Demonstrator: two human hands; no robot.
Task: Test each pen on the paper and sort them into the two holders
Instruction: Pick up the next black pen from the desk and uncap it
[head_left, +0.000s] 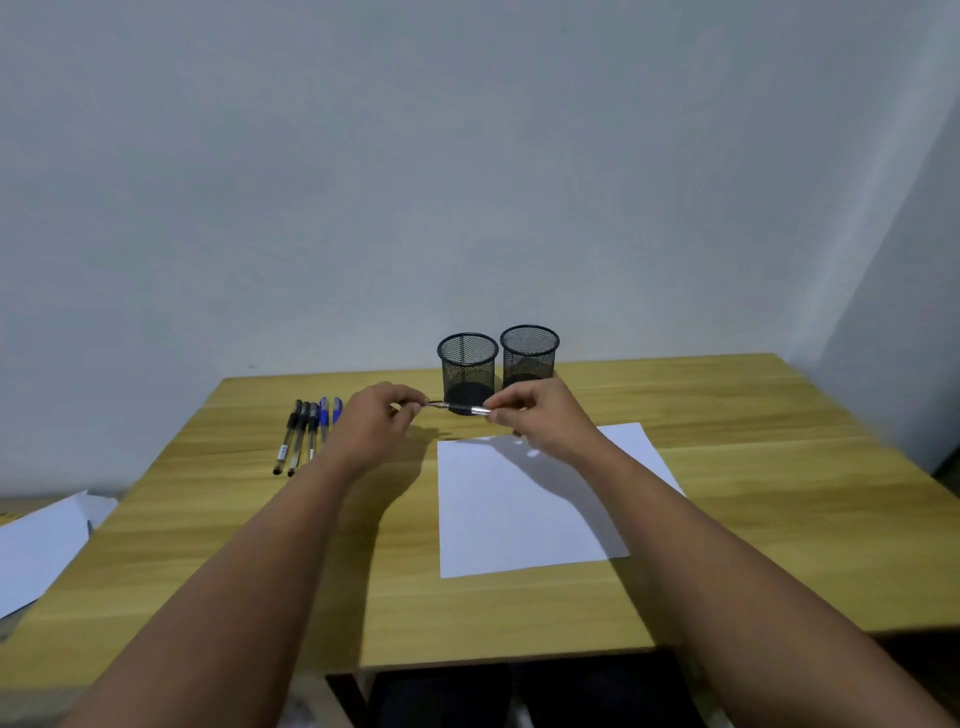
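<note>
Before me: wooden table (727, 519), pale grey wall (467, 156) behind, corner far right, loose white sheets (36, 551) near left.

- Two mesh holders (468, 364) (529, 356) stand close together at the table's (753, 467) far edge, only a narrow gap between them.
- A row of pens (306, 431) occupies the far left.
- Bare wood lies right of the paper (519, 519).
</note>
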